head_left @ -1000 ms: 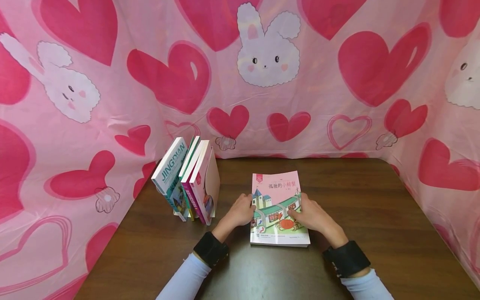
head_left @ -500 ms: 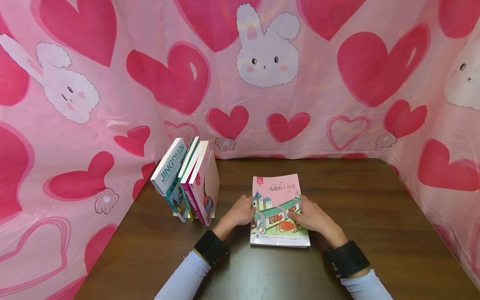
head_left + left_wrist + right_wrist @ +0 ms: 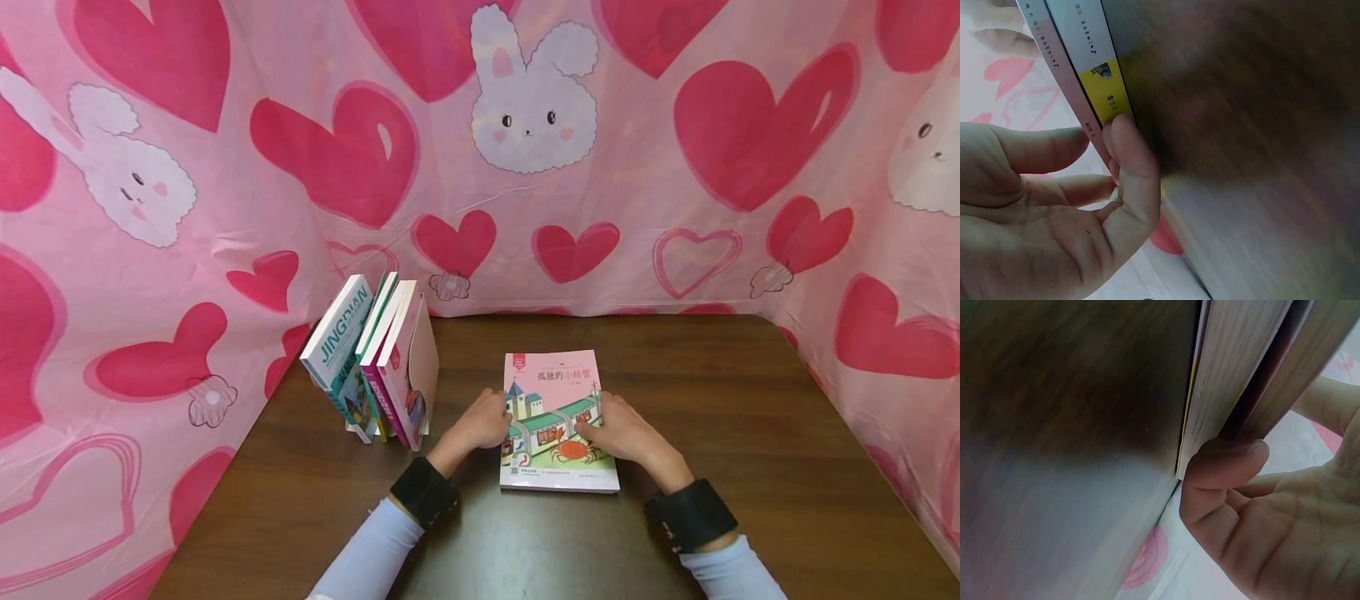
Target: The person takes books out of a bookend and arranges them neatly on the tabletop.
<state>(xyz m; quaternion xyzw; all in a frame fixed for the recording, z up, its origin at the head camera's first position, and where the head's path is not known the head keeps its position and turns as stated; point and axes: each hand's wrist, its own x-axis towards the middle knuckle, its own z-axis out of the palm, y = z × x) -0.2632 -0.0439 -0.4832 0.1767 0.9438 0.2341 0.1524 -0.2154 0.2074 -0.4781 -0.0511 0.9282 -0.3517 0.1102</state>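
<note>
Two stacked books lie on the table between the hands. The upper is a pink picture book [image 3: 551, 387] with a crab and train on its cover. Beneath it, the lower book shows a white and yellow spine [image 3: 1107, 94] in the left wrist view. My left hand [image 3: 483, 419] grips the spine side, with bent fingers against the lower spine and the thumb near the pink one. My right hand [image 3: 630, 429] holds the page side, thumb over the cover. In the right wrist view, a curled finger [image 3: 1229, 464] touches the page edges [image 3: 1235, 369].
Several upright books [image 3: 352, 358] lean together at the left, beside a beige bookend [image 3: 424, 367]. The brown wooden table [image 3: 720, 400] runs back to a pink curtain [image 3: 637, 183] with hearts and rabbits.
The pink book's far edge has come down and slightly nearer, so it lies flatter and straighter. Both hands stay at its sides, almost unmoved.
</note>
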